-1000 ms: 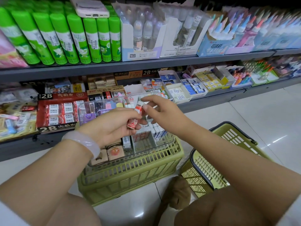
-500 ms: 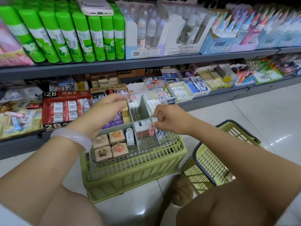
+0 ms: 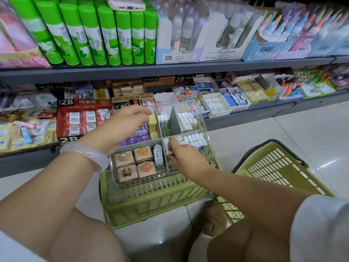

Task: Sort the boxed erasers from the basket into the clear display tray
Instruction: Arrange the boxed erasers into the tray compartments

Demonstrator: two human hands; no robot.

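The clear display tray rests on top of an upturned green basket. Its right compartments hold rows of white boxed erasers. My right hand pinches one white boxed eraser standing at the left end of the near right compartment. My left hand hovers over the tray's back left compartment with fingers curled down. What it holds, if anything, is hidden. Brown square boxes fill the near left compartment, with purple packs behind them.
A second green basket with a black rim lies tilted on the floor at right. Behind the tray runs a low shelf of eraser boxes; the grey shelf above carries green glue sticks and a phone.
My hands parted from the red-and-white erasers held between them. The left hand went to the tray's back left. The right hand dropped into the near right compartment and now pinches a white box.
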